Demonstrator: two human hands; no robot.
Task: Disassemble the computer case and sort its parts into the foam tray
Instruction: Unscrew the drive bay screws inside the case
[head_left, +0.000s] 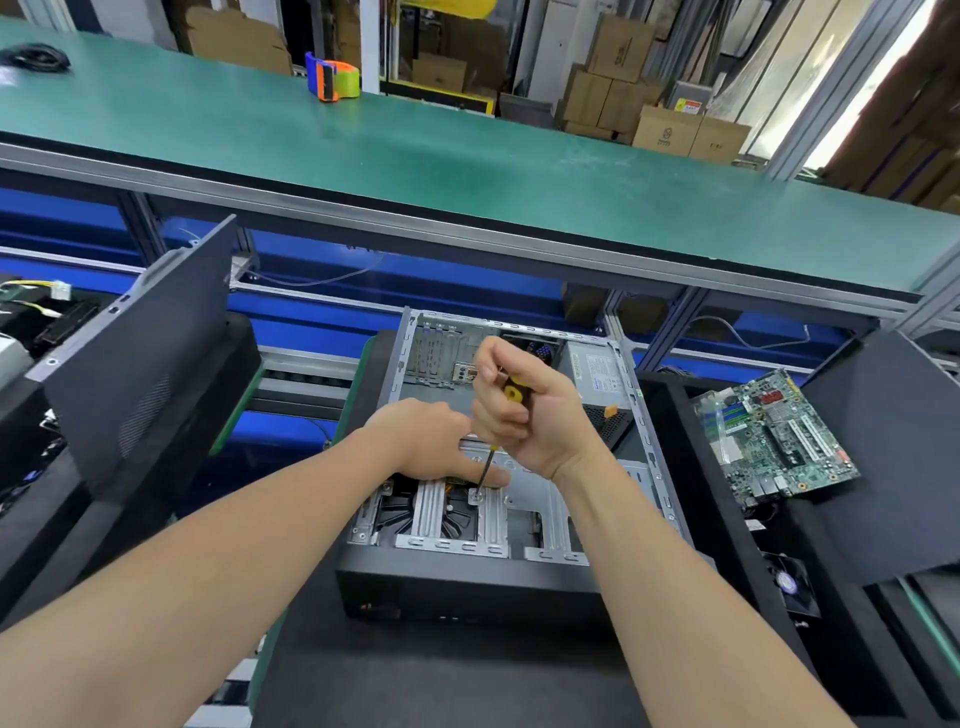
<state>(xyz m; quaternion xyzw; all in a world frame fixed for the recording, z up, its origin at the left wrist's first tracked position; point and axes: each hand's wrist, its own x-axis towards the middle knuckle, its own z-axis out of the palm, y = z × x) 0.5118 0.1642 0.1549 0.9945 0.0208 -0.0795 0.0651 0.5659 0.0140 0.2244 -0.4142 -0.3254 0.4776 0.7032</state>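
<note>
Right hand (524, 415) gripped a yellow-and-black screwdriver (516, 391), tip on a screw (475, 494) | left hand (431, 441) lay flat, fingers straight beside the shaft | opened computer case (467, 592) sat centre frame | motherboard (774, 436) rested on the foam tray (727, 525), right.

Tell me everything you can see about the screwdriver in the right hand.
The screwdriver has a yellow and black handle, likely plastic, and a thin dark metal shaft. It stands nearly upright, tilted slightly, inside the open computer case. The right hand grips the handle in a fist; a finger of the left hand lies against the shaft low down. Its tip meets a screw on the silver bracket.
</note>
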